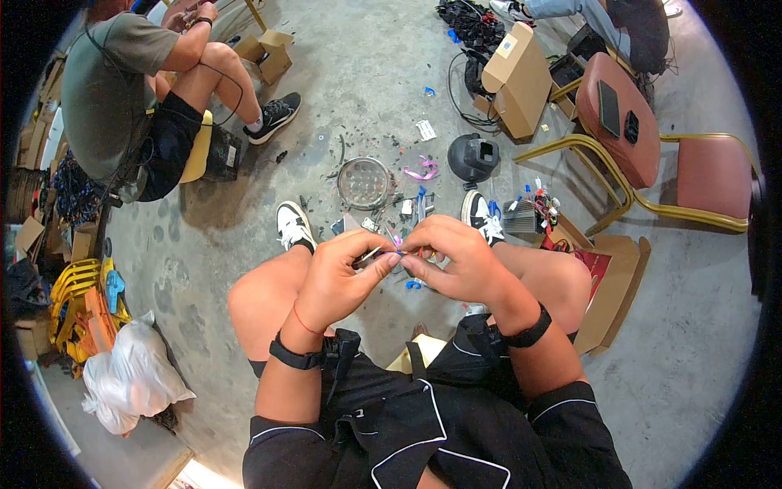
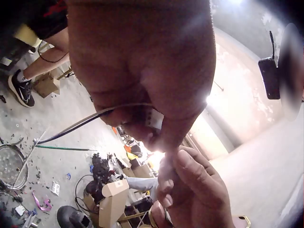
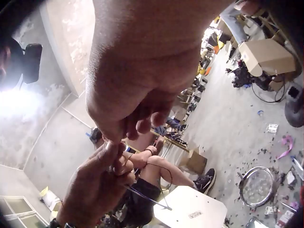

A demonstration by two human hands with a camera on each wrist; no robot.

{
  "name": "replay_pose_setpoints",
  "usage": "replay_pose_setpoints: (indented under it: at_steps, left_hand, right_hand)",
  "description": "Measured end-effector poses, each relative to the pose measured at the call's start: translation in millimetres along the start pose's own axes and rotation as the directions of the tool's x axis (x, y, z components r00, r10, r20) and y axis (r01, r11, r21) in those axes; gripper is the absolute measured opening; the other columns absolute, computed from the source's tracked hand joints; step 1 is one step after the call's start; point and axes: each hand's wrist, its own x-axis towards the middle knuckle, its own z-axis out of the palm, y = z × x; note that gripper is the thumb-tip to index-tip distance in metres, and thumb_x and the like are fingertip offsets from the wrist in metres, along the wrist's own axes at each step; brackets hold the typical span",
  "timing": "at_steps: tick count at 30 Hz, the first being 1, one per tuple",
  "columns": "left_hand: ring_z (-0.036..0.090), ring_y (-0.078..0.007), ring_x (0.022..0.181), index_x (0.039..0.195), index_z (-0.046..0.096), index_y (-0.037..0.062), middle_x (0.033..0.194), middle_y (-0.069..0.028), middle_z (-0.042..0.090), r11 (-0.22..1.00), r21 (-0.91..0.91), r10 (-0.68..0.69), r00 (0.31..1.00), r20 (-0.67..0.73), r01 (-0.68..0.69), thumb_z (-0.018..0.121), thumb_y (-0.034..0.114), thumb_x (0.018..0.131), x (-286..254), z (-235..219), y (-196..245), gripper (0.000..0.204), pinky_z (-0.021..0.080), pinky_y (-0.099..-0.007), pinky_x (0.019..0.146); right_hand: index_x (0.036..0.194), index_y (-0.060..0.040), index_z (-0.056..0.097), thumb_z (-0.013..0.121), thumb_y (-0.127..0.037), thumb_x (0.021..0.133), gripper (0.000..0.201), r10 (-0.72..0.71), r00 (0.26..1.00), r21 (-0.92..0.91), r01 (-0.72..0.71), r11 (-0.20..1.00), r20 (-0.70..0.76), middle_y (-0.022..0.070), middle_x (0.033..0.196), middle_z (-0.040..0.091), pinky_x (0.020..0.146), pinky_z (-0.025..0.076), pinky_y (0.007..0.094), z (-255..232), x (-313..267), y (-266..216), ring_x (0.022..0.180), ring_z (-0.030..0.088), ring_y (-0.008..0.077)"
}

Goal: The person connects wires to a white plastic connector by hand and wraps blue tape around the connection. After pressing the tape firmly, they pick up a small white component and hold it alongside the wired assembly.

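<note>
Hands (image 1: pixel 344 273) (image 1: pixel 458 262) pinch and partly hide wires (image 2: pixel 97 114), metal-rimmed disc (image 1: pixel 365 184) beyond.

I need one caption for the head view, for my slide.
Left hand and right hand meet at the fingertips, pinching thin wires above a littered concrete floor.

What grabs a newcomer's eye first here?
Probably the left hand and right hand, meeting fingertip to fingertip mid-picture over thin wires. Then the silver-rimmed round disc on the littered floor beyond them, and the gold-framed reddish chairs at the head view's upper right.
</note>
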Motion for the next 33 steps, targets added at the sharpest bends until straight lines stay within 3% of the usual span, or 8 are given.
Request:
replay_pose_setpoints:
  at_steps: [5, 7, 13, 18, 20, 27, 29, 33]
  left_hand:
    - [0.064, -0.0134, 0.08, 0.096, 0.073, 0.0006, 0.09, -0.0068, 0.072, 1.0, 0.006, -0.021, 1.0, 0.012, 0.021, 0.078, 0.012, 0.091, 0.4, -0.6, 2.5, 0.013, 0.05, -0.0276, 0.07]
    - [0.065, -0.0133, 0.08, 0.096, 0.073, 0.0006, 0.09, -0.0067, 0.072, 1.0, -0.006, -0.014, 1.0, 0.007, 0.014, 0.078, 0.012, 0.092, 0.7, 0.4, 1.8, 0.013, 0.05, -0.0277, 0.07]
    - [0.062, -0.0145, 0.074, 0.099, 0.074, 0.0007, 0.086, -0.0078, 0.07, 0.999, -0.006, 0.045, 0.999, -0.007, -0.045, 0.078, 0.016, 0.093, -0.1, 2.5, -9.1, 0.017, 0.048, -0.0281, 0.062]
    - [0.063, -0.0146, 0.075, 0.099, 0.074, 0.0009, 0.086, -0.0074, 0.07, 0.999, -0.007, 0.037, 0.999, 0.006, -0.037, 0.079, 0.017, 0.092, -0.4, 0.9, -6.2, 0.018, 0.047, -0.0279, 0.062]
    - [0.066, -0.0158, 0.086, 0.097, 0.073, -0.0001, 0.091, -0.008, 0.072, 0.997, -0.053, -0.047, 0.997, 0.057, 0.05, 0.078, 0.011, 0.091, -0.5, -1.2, -2.5, 0.014, 0.051, -0.0291, 0.076]
    - [0.067, -0.0154, 0.095, 0.107, 0.073, -0.0001, 0.101, -0.0075, 0.073, 0.993, -0.116, -0.021, 0.995, 0.098, 0.032, 0.078, 0.011, 0.093, -3.2, -2.4, -5.6, 0.019, 0.052, -0.0286, 0.086]
    - [0.067, -0.0154, 0.101, 0.114, 0.07, -0.0006, 0.109, -0.0071, 0.073, 0.931, -0.345, -0.088, 0.99, 0.111, 0.121, 0.077, 0.01, 0.094, -5.2, 0.1, -6.6, 0.024, 0.053, -0.0296, 0.091]
    - [0.067, -0.0156, 0.104, 0.119, 0.068, -0.0013, 0.113, -0.0075, 0.073, 0.897, -0.421, -0.103, 0.991, 0.091, 0.132, 0.076, 0.008, 0.095, -4.9, 2.0, -2.7, 0.027, 0.053, -0.0303, 0.094]
  right_hand:
    - [0.1, -0.005, 0.07, 0.078, -0.013, 0.089, 0.016, 0.029, 1.0, 0.003, -0.029, 1.0, -0.001, 0.011, 0.09, 0.067, 0.07, 0.053, 0.0388, -0.4, -0.7, 0.3, 0.08, 0.066, 0.0284]
    - [0.098, -0.0068, 0.073, 0.082, -0.008, 0.084, 0.017, 0.062, 0.997, 0.034, -0.061, 0.998, -0.048, 0.0061, 0.087, 0.068, 0.064, 0.05, 0.0316, -0.2, -0.5, 0.6, 0.076, 0.064, 0.0199]
    - [0.094, -0.0057, 0.073, 0.081, -0.005, 0.085, 0.012, -0.032, 0.998, 0.012, 0.032, 0.999, -0.059, 0.005, 0.087, 0.07, 0.063, 0.049, 0.0303, 2.8, -1.5, 8.8, 0.076, 0.064, 0.018]
    - [0.094, -0.0047, 0.073, 0.08, -0.005, 0.086, 0.01, 0.063, 0.998, 0.127, -0.062, 0.99, -0.01, 0.0058, 0.088, 0.071, 0.065, 0.05, 0.0304, 1.0, -1.7, 6.1, 0.077, 0.065, 0.0174]
    - [0.094, -0.0045, 0.074, 0.08, -0.005, 0.087, 0.009, 0.102, 0.995, 0.177, -0.101, 0.979, 0.006, 0.0061, 0.088, 0.071, 0.065, 0.05, 0.0302, 0.9, -2.4, 5.7, 0.077, 0.065, 0.0173]
    - [0.095, -0.0025, 0.072, 0.076, -0.008, 0.092, 0.008, 0.175, 0.984, 0.276, -0.178, 0.945, 0.036, 0.0075, 0.087, 0.07, 0.066, 0.05, 0.0299, -3.5, -4.1, 2.6, 0.075, 0.064, 0.0152]
    - [0.095, -0.0007, 0.072, 0.077, -0.006, 0.092, 0.008, 0.186, 0.981, 0.293, -0.193, 0.936, 0.052, 0.0088, 0.09, 0.071, 0.067, 0.051, 0.0297, -6.7, -4.7, 2.4, 0.078, 0.066, 0.0155]
    - [0.096, -0.0027, 0.073, 0.076, -0.011, 0.093, 0.009, 0.202, 0.979, 0.34, -0.198, 0.919, 0.026, 0.0065, 0.087, 0.071, 0.068, 0.052, 0.0296, -10.6, -5.7, 4.5, 0.076, 0.065, 0.0135]
